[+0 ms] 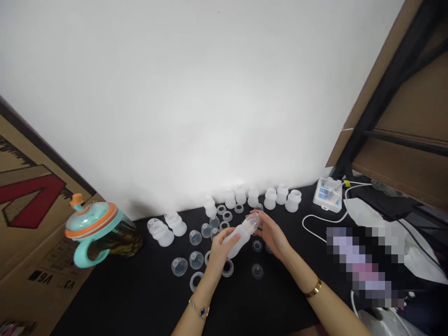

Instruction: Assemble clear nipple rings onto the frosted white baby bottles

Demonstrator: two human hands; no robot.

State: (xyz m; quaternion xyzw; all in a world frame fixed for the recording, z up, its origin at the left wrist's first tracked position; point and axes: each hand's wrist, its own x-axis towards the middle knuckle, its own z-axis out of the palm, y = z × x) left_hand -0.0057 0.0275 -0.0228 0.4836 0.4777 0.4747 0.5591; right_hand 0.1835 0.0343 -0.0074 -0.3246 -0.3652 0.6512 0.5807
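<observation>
My left hand (223, 247) is wrapped round the body of a white baby bottle (238, 241), which tilts up to the right above the black table. At its top end sits a clear dome cap (254, 220), with the fingers of my right hand (272, 234) closed around it. Part of the cap is hidden by those fingers. Below and to the left lie clear dome caps (179, 266) and ring collars (227, 267). Small clear nipples (257, 271) rest under my right hand. Two capped bottles (160, 232) stand further left.
Several open white bottles (293, 201) line the wall. A large jug (115, 233) with a turquoise handle stands at the left by a cardboard box (31, 224). On the right are a white power strip (328, 195), its cable (317, 216) and plastic bags (364, 214).
</observation>
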